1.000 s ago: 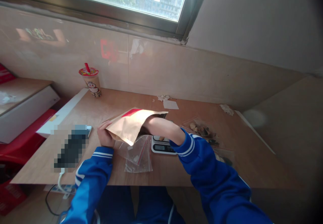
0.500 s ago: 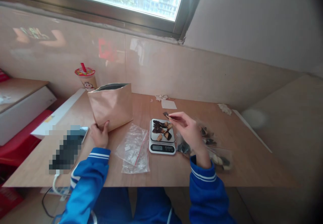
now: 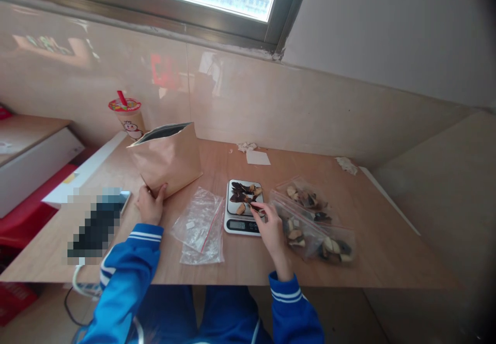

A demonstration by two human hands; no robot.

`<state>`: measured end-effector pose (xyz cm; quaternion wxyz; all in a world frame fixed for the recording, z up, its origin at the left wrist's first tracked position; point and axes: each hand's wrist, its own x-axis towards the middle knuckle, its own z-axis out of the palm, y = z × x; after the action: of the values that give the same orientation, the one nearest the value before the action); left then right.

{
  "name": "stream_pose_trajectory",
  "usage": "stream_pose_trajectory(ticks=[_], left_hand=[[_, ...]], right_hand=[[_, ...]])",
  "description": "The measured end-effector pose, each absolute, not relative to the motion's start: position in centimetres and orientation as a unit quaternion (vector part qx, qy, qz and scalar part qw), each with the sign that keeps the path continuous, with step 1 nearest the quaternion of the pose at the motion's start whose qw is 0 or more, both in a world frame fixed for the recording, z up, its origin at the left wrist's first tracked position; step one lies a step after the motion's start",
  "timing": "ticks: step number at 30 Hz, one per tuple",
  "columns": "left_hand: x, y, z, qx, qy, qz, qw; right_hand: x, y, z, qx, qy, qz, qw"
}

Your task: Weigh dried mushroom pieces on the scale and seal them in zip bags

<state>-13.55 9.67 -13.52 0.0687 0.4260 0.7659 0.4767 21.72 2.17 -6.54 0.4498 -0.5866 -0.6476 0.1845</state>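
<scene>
My left hand grips the lower front corner of a brown kraft paper bag, which stands with its mouth open and its dark lining showing. Over the front of a small digital kitchen scale, my right hand pinches a dark-edged dried slice low among the others, its fingers partly covering it. Several dried slices, dark brown and tan, lie on the scale's plate. The scale's display is lit, but its digits are too small to read. Flat clear zip bags rest between the kraft bag and the scale.
Clear zip bags with dried slices lie right of the scale. A sealed drink cup with a red straw stands behind the kraft bag. A blurred-out phone with a white cable is at left. Crumpled tissue and a white paper lie farther back.
My right hand has come down and toward me with the slice, from above the scale's back right to its front. My left hand stays on the kraft bag, and the view has shifted slightly.
</scene>
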Motion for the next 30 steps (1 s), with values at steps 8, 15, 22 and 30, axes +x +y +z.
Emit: stream_pose_trajectory(ticks=[8,15,22,30], left_hand=[[-13.5,9.5,-13.5,0.427,0.772,0.467,0.061],[-13.5,9.4,-12.8,0.424,0.8,0.416,0.084],[-13.5,9.7,-13.9,0.432,0.744,0.505,0.069],[-13.4,9.6,-14.4,0.458,0.718,0.521,0.052]], right_hand=[[20.9,3.5,-8.3,-0.578,-0.702,0.014,0.417],[23.5,2.0,-8.6,-0.617,-0.623,-0.021,0.481],[25.0,3.9,-9.1,-0.666,-0.576,0.059,0.469],[26.4,1.9,-8.8,-0.65,-0.613,0.036,0.448]])
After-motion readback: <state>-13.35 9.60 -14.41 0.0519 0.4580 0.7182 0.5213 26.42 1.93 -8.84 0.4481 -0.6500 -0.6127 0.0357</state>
